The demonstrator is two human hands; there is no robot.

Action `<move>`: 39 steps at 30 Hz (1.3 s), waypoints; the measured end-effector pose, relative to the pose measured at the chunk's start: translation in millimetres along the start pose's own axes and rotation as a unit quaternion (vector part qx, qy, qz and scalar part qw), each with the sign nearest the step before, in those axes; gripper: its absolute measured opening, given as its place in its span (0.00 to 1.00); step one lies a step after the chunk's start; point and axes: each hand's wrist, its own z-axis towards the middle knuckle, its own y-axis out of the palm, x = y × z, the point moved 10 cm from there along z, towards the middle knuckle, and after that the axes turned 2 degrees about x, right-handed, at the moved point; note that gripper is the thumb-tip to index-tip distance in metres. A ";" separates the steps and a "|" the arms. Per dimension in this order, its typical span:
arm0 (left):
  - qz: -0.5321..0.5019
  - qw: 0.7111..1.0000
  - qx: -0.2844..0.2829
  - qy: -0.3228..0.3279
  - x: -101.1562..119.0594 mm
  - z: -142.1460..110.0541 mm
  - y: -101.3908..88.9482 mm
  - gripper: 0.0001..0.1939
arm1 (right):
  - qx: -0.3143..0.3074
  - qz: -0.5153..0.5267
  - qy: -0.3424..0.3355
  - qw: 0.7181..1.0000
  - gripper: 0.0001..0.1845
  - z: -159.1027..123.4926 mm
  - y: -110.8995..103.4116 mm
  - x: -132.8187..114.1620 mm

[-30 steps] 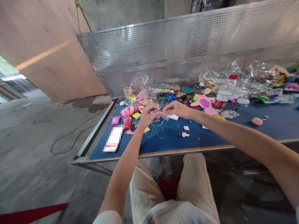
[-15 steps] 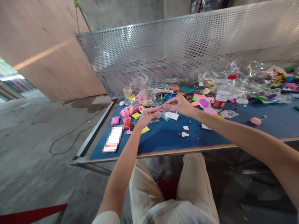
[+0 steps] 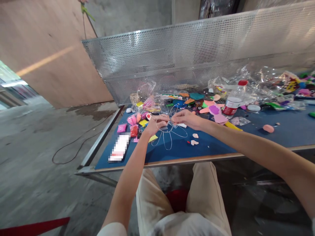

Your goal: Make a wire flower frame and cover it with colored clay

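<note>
A thin silvery wire shape with petal-like loops [image 3: 167, 131] is held up over the blue table, spread around my fingers. My left hand [image 3: 156, 125] grips its left side, fingers pointing right. At its centre, my right hand [image 3: 186, 118] pinches the wire between thumb and fingers, almost touching the left fingertips. Something clear and shiny shows between the fingertips, too small to make out. Beneath and behind the hands lie a white packet [image 3: 182, 125] and a yellow packet [image 3: 153, 138]. Small pale pink lumps [image 3: 194, 142] rest on the table nearer to me.
A phone [image 3: 119, 147] lies at the left, near pink [image 3: 121, 127] and red packets [image 3: 134, 130]. Behind the right forearm stands a red-labelled bottle [image 3: 231, 105] among coloured craft pieces and clear bags. A perforated metal panel [image 3: 159, 62] rises behind the table [image 3: 177, 154].
The wire loops have turned and now spread toward me below the hands. My left fingers have curled in from a flatter, stretched pose, and the right hand has lowered slightly.
</note>
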 end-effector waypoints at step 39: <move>-0.009 0.999 0.020 0.037 12.1 -3.7 9.7 0.26 | 0.059 -0.103 -0.085 0.989 0.18 -5.6 14.9 -17.5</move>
